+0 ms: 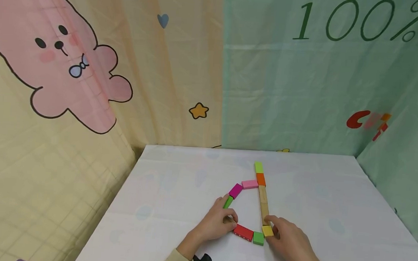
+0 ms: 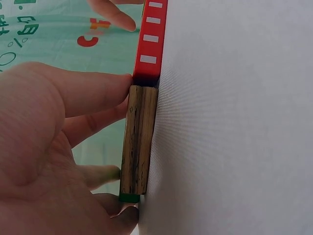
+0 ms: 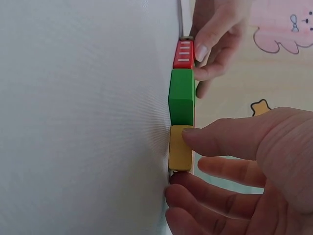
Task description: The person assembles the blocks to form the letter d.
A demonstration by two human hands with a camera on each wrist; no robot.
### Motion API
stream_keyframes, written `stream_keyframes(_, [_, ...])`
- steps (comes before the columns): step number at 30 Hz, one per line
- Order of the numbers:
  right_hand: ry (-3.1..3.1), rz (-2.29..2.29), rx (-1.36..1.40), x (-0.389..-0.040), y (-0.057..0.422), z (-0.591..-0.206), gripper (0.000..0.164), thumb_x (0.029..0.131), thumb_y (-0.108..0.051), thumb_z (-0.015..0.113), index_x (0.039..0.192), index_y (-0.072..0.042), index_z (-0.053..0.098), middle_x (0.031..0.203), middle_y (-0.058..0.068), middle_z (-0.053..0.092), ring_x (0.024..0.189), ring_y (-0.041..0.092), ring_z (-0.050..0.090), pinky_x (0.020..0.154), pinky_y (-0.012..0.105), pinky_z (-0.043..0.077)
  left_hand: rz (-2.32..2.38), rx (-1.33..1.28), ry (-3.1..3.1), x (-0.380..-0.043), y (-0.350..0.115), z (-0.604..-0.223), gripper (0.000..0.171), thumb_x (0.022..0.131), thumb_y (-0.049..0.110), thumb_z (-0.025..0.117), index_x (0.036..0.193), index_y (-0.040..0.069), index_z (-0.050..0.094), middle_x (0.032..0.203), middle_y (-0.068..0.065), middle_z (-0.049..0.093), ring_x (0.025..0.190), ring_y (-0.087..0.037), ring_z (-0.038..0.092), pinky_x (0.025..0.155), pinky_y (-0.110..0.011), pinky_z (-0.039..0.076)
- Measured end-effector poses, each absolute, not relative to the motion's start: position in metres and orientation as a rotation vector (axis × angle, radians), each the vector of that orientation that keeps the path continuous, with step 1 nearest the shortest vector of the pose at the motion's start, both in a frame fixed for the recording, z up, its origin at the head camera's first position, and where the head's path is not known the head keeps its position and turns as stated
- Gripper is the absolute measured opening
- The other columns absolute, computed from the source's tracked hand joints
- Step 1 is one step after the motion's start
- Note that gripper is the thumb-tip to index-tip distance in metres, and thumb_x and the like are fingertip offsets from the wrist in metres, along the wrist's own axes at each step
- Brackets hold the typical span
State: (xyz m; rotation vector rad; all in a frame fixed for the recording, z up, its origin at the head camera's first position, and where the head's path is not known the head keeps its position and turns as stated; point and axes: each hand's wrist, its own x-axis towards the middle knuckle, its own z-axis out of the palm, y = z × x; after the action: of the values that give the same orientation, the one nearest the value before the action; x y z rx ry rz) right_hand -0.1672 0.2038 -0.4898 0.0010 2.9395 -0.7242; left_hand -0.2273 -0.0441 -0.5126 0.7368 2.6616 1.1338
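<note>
Toy blocks form a loop with a stem on the white table. My left hand [image 1: 215,222] spans a dark-grained wooden block [image 2: 139,139], thumb at its end beside a red block with white marks [image 1: 243,232], other fingers along its far side. Hidden in the head view, that block shows in the left wrist view. My right hand [image 1: 290,239] pinches a yellow block [image 3: 181,149], thumb on its near side. The index fingertip reaches over the end of the plain wooden blocks [image 1: 263,201]. A green block [image 3: 182,95] lies between the red and yellow ones.
Beyond the hands the line continues with a thin green block [image 1: 228,202], a magenta block [image 1: 235,191], a pink block [image 1: 250,184], an orange block [image 1: 260,179] and a lime block [image 1: 258,167]. Printed curtains [image 1: 184,65] hang behind the table [image 1: 320,193].
</note>
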Motion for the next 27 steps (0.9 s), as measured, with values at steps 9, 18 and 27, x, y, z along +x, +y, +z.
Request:
stream_keyframes(9, [2.920, -0.661, 0.026, -0.160, 0.213, -0.470, 0.050, 0.079, -0.025, 0.086, 0.124, -0.018, 0.067, 0.085, -0.001, 0.060, 0.066, 0.016, 0.050, 0.058, 0.033, 0.046, 1.143, 0.768, 2.649, -0.225, -0.042, -0.512, 0.008, 0.091, 0.020, 0.074, 0.093, 0.028, 0.072, 0.162, -0.014, 0.026, 0.143, -0.030, 0.029, 0.106, -0.050, 0.042])
stream_keyframes(18, [3.022, -0.623, -0.028, -0.168, 0.230, -0.453, 0.044, 0.085, -0.029, 0.081, 0.124, -0.013, 0.068, 0.089, 0.000, 0.064, 0.070, 0.015, 0.055, 0.058, 0.034, 0.051, 1.183, 0.680, 2.639, -0.225, -0.043, -0.507, 0.021, 0.094, 0.023, 0.071, 0.115, 0.025, 0.071, 0.164, -0.012, 0.023, 0.143, -0.030, 0.033, 0.106, -0.051, 0.042])
stream_keyframes(27, [3.163, -0.672, -0.197, -0.172, 0.231, -0.453, 0.043, 0.085, -0.027, 0.081, 0.124, -0.015, 0.068, 0.094, -0.003, 0.064, 0.082, 0.017, 0.061, 0.062, 0.032, 0.051, 1.239, 0.646, 2.776, -0.229, -0.059, -0.496, 0.038, 0.098, 0.026, 0.065, 0.136, 0.022, 0.061, 0.163, -0.011, 0.027, 0.149, -0.033, 0.025, 0.110, -0.060, 0.033])
